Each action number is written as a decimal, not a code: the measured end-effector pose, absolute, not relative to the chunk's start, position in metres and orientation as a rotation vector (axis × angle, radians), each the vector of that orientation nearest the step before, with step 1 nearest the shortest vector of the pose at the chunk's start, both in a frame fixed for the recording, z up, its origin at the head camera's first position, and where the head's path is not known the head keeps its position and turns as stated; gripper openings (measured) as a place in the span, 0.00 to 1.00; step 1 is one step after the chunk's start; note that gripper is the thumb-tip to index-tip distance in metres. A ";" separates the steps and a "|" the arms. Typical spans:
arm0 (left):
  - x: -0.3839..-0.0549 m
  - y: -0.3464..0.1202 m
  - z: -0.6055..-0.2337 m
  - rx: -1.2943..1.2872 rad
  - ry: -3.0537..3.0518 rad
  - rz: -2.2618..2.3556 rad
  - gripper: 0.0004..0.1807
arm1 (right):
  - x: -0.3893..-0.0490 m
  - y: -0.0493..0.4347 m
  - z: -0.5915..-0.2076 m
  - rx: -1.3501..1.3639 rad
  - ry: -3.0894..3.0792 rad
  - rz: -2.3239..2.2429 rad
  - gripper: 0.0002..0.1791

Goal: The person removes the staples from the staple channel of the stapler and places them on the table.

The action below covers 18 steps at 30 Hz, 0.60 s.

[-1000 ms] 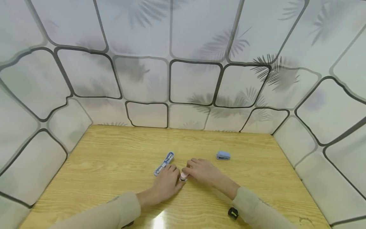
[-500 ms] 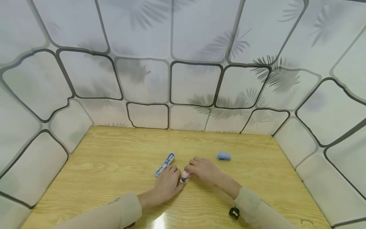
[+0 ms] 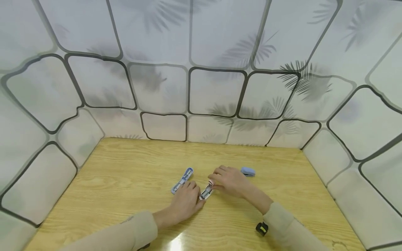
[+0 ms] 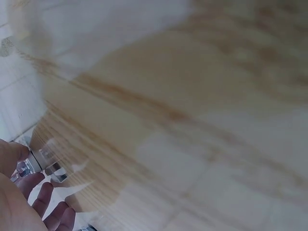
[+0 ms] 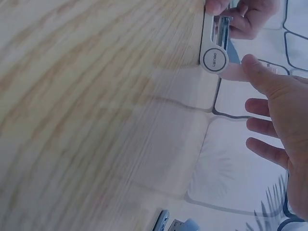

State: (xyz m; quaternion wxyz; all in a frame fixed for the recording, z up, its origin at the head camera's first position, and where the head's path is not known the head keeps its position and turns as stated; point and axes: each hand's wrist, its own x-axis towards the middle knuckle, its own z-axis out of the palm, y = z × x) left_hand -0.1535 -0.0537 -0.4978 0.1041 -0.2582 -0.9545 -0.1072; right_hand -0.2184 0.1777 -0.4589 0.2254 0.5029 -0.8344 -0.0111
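Fingers (image 3: pixel 192 186) of the left hand (image 3: pixel 186 202) pinch one end of the small pink stapler (image 3: pixel 206 191) on the table (image 3: pixel 125 174), the right hand (image 3: pixel 230 181) grips the other end; it looks light, hard and smooth, best held by its ends.

A small staged recording booth rather than a lived-in room: a bare wooden tabletop (image 3: pixel 125 167) is boxed in on the left, far and right sides by white panels (image 3: pixel 216 52) printed with dark rounded outlines and grey palm-leaf shadows.
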 end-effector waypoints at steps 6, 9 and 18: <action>-0.153 -0.053 -0.497 -0.754 -2.831 -0.317 0.16 | -0.228 0.183 -0.460 1.374 -2.316 -0.004 0.22; -0.153 -0.053 -0.497 -0.751 -2.844 -0.317 0.17 | -0.233 0.187 -0.463 1.348 -2.335 0.015 0.23; -0.153 -0.053 -0.497 -0.741 -2.855 -0.320 0.17 | -0.239 0.196 -0.469 1.288 -2.450 0.037 0.23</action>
